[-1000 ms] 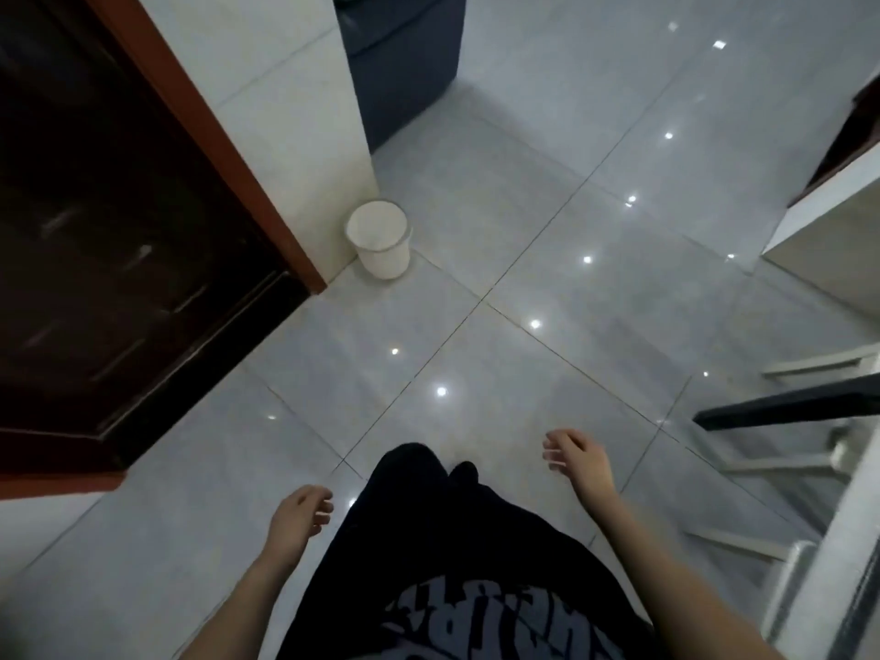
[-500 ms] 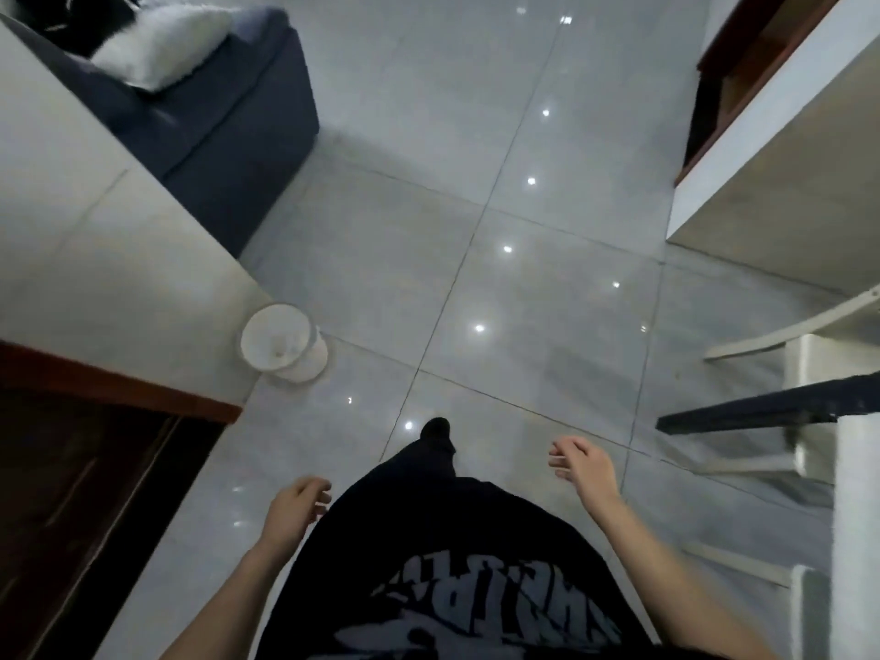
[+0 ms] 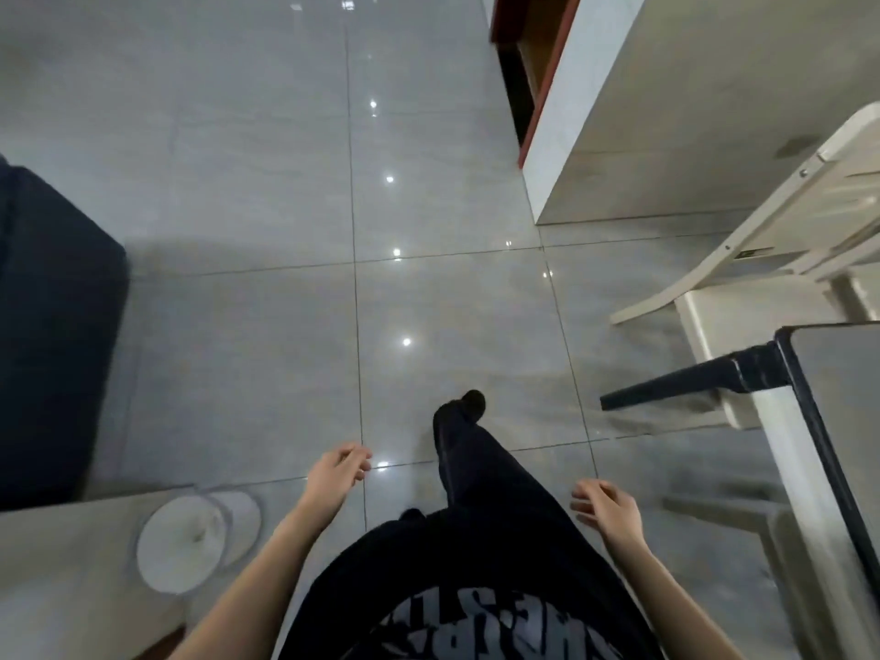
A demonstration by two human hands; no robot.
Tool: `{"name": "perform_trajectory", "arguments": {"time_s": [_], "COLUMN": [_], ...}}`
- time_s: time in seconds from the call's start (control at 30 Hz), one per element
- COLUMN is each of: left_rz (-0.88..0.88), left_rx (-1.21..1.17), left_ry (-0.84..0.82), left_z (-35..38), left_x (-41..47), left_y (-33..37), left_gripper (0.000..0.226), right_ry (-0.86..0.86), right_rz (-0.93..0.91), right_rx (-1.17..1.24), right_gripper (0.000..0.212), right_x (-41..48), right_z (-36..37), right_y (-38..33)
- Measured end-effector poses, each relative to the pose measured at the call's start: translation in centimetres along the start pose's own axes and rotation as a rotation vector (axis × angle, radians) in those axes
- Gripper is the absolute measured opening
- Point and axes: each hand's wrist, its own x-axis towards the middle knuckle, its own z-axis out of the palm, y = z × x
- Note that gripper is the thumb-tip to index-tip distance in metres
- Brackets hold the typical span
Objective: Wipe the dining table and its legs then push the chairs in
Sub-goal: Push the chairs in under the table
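The dining table (image 3: 838, 373) shows only a dark-edged corner at the right edge, with a black leg (image 3: 666, 385) slanting down to the floor. A cream chair (image 3: 743, 259) stands beyond that corner, and part of another cream chair (image 3: 743, 516) lies lower right. My left hand (image 3: 335, 473) hangs at the lower middle, fingers loosely curled, holding nothing. My right hand (image 3: 607, 509) hangs to the right of my leg, also loosely curled and empty, well left of the table. No cloth is in view.
A white waste bin (image 3: 190, 535) stands at the lower left against a tiled wall (image 3: 62, 578). A dark blue sofa (image 3: 52, 335) fills the left edge. A white counter (image 3: 666, 111) rises at the upper right. Glossy grey floor tiles (image 3: 266, 183) spread across the middle.
The view has swung right: the bin and sofa slid to the left, the table corner and chairs came further into view. Both hands stay empty at my sides, one leg stepping forward.
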Motion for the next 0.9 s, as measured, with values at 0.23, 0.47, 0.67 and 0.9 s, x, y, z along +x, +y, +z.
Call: {"name": "perform_trajectory", "arguments": {"time_s": [0.23,0.47,0.67,0.9], "left_rz": [-0.049,-0.080,-0.081,0.052], "left_rx": [0.095,0.114,0.176,0.325], "left_ry": [-0.007,0.008,-0.055,-0.166], "left_z": [0.1,0.4,2.0,6.1], "left_x": [8.4,15.8,24.7,36.7], "left_y": [9.9,19.0,28.3,45.7], "left_gripper": [0.020,0.020,0.021,0.020], "right_ry": [-0.009,-0.050,-0.023,0.141], "right_rz": [0.012,-0.057,0.030,0.086], "right_rx": [0.093,0.068,0.125,0.270], "right_gripper": [0.010,0.013,0.014,0.016], "right_x": [8.2,15.1,22.4,26.9], "right_z": [2.7,4.7,5.6,4.2], "right_y": [-14.0,-26.4,-33.6,-40.6]}}
